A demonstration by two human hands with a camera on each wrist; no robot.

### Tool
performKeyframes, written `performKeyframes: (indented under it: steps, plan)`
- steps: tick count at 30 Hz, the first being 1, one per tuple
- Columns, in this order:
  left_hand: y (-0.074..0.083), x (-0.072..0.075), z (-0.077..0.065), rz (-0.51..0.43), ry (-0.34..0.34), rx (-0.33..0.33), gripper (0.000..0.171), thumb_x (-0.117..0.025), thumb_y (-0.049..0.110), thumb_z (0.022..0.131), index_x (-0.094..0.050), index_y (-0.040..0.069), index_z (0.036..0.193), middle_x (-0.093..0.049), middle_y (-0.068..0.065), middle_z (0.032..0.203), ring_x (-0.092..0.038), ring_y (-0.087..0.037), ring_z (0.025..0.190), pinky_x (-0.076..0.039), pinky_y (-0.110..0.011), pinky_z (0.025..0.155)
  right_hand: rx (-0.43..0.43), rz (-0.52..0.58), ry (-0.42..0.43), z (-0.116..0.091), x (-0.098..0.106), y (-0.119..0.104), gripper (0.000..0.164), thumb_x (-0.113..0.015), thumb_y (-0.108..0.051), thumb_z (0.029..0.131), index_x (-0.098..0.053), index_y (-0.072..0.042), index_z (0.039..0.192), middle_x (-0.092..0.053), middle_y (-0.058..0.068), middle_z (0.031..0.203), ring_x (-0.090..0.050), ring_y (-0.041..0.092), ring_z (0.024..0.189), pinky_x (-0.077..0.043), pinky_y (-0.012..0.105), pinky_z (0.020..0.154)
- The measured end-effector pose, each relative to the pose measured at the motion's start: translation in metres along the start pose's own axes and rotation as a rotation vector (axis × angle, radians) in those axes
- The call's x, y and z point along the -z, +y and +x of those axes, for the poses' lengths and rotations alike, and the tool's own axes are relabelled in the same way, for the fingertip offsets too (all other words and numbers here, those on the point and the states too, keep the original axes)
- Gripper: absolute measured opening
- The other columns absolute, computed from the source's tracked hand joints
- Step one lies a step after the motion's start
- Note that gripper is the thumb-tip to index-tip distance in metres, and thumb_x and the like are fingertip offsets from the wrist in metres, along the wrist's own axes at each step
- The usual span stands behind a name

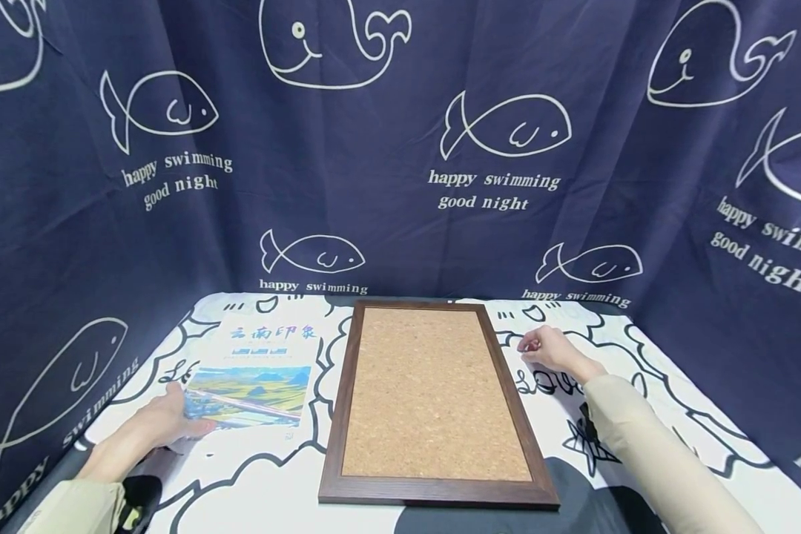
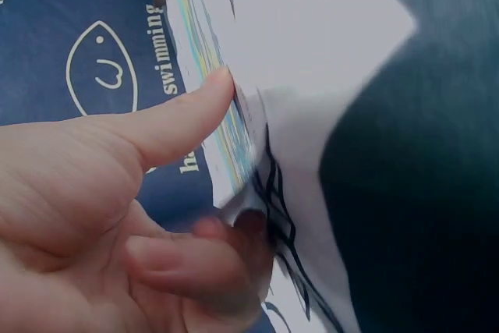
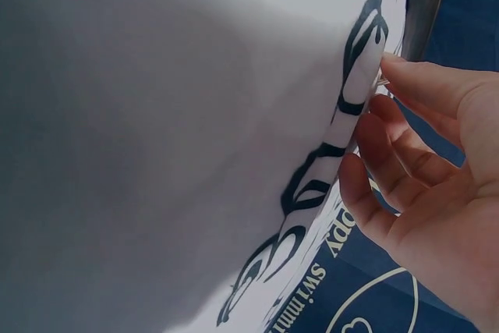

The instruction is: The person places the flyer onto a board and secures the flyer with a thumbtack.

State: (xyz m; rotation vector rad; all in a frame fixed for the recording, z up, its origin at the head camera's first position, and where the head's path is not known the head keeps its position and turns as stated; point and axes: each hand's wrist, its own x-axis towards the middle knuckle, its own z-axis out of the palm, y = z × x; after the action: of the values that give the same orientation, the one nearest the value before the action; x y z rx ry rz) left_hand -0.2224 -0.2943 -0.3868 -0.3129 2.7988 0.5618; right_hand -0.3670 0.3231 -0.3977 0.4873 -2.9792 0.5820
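At the lower left corner of a printed poster [image 1: 260, 397], my left hand [image 1: 167, 415] pinches the sheet. The poster bears blue Chinese characters above a colourful landscape picture and lies on the white cloth. In the left wrist view the thumb [image 2: 207, 103] is on the sheet's edge, and the other fingers curl below it, partly blurred. Right of the cork board [image 1: 434, 400], my right hand [image 1: 554, 348] is low over the cloth, thumb and fingertips together. A tiny pale, thin object [image 3: 381, 81] shows between them; its kind is too small to tell.
The cork board lies mid-table in a dark brown wooden frame [image 1: 334, 445]. A white tablecloth [image 1: 254, 497] with black doodles covers the table. Dark blue curtains [image 1: 400, 185] with fish and whale drawings hang behind and at both sides.
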Motion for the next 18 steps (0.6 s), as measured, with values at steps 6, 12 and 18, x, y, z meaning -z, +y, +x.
performKeyframes:
  steps: [6,12,18]
  plan:
    - [0.0033,-0.0023,-0.0004,-0.092,0.017,-0.024,0.098,-0.070,0.022,0.086,0.000,-0.019,0.139,-0.047,-0.023,0.078,-0.046,-0.017,0.050,-0.039,-0.024,0.046,0.039,-0.003,0.019,0.0005,0.0018,0.0008,0.004,-0.072,-0.003,0.077,-0.072,-0.002,0.082,-0.058,0.001,0.068,-0.044,0.011,0.065,-0.034,0.027,0.063]
    - [0.0055,-0.0013,-0.0055,-0.094,0.055,-0.064,0.068,-0.067,0.011,0.085,-0.018,-0.017,0.124,-0.049,-0.013,0.066,-0.047,-0.014,0.044,-0.038,-0.021,0.041,0.050,-0.008,0.014,0.0010,0.0019,0.0019,0.003,-0.072,-0.004,0.077,-0.071,-0.003,0.080,-0.057,-0.001,0.068,-0.045,0.011,0.066,-0.034,0.027,0.065]
    - [0.0023,-0.0011,-0.0049,-0.126,0.054,-0.076,0.056,-0.062,0.004,0.085,-0.023,-0.016,0.121,-0.050,-0.012,0.065,-0.048,-0.015,0.043,-0.038,-0.022,0.040,0.035,0.001,0.012,-0.0007,0.0023,0.0020,0.003,-0.072,-0.003,0.077,-0.070,-0.003,0.080,-0.058,0.000,0.068,-0.045,0.011,0.066,-0.034,0.027,0.064]
